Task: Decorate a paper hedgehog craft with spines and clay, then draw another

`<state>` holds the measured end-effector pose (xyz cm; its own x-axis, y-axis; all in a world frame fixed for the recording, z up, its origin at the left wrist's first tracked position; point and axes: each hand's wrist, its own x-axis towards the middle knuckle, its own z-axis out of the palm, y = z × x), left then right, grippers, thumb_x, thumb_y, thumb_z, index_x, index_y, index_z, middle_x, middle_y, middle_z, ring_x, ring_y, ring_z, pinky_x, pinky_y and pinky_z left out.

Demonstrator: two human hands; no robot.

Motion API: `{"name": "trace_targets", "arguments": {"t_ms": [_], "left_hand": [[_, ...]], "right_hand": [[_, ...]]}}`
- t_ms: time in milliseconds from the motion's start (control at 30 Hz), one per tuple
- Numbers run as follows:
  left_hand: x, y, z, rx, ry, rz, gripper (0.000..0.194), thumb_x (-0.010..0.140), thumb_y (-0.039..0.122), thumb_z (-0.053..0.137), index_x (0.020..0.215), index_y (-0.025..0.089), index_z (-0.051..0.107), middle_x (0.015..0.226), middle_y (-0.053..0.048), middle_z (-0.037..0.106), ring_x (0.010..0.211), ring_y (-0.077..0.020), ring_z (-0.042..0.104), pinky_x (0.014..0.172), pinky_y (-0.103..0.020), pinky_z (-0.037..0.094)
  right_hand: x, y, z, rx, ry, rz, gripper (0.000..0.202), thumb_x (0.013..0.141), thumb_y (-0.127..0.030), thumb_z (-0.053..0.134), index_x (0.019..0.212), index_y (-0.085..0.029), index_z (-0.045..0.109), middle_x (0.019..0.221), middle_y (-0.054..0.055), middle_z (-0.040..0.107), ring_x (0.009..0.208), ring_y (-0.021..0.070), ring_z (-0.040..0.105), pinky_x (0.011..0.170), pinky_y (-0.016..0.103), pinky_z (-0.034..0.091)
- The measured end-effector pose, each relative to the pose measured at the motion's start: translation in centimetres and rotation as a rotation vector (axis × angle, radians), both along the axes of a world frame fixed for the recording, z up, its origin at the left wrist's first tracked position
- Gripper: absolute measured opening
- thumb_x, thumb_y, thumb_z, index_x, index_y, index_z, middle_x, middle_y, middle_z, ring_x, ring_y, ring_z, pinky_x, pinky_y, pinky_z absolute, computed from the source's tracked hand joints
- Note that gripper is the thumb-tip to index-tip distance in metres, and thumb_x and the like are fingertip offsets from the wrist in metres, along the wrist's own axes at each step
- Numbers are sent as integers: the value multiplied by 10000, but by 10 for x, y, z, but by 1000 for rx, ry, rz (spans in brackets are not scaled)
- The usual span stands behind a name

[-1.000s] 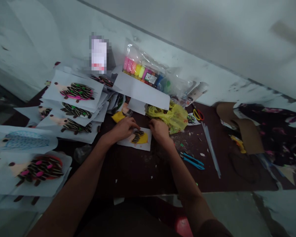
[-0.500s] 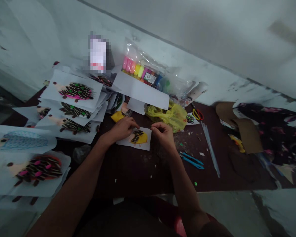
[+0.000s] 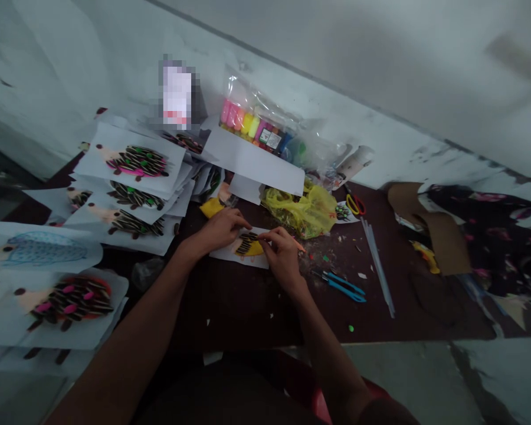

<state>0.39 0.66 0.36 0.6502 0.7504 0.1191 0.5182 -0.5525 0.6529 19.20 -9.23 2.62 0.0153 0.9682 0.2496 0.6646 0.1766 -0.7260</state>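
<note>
My left hand [image 3: 221, 227] lies with fingers stretched out over the upper left edge of a small white card [image 3: 225, 253]. On the card is a hedgehog figure with a yellow clay body [image 3: 251, 248], partly covered with rows of striped sunflower seeds [image 3: 246, 241]. My right hand [image 3: 284, 252] is closed in a pinch at the right side of the yellow body. What sits between its fingertips is small and mostly hidden, apparently a sunflower seed. A yellow lump [image 3: 211, 207] lies behind my left hand.
Stacked hedgehog pictures [image 3: 133, 162] fill the left side. Behind are a bag of coloured clay [image 3: 248, 121] and a yellow plastic bag [image 3: 303, 206]. To the right lie blue cutters [image 3: 345, 287], scissors [image 3: 354, 204], clear sticks [image 3: 378, 268], cardboard [image 3: 446, 242] and scattered scraps.
My right hand has moved left and slightly down, from beside the card to the yellow body, with the small dark seed pinched. An orange stick-like thing now shows behind it. My left hand stays put.
</note>
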Motion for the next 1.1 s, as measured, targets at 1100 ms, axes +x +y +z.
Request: {"name": "trace_targets", "arguments": {"t_ms": [1100], "left_hand": [[1,0,-1,15,20,-2,472,765,-16,494,1026,220,808,957,-66,684,939,-199,620,873,-318,490]], "right_hand": [[-14,1,-9,-123,-466,3,179,983,-218,559,952,-215,735,959,67,675,872,177,634,715,255,443]]}}
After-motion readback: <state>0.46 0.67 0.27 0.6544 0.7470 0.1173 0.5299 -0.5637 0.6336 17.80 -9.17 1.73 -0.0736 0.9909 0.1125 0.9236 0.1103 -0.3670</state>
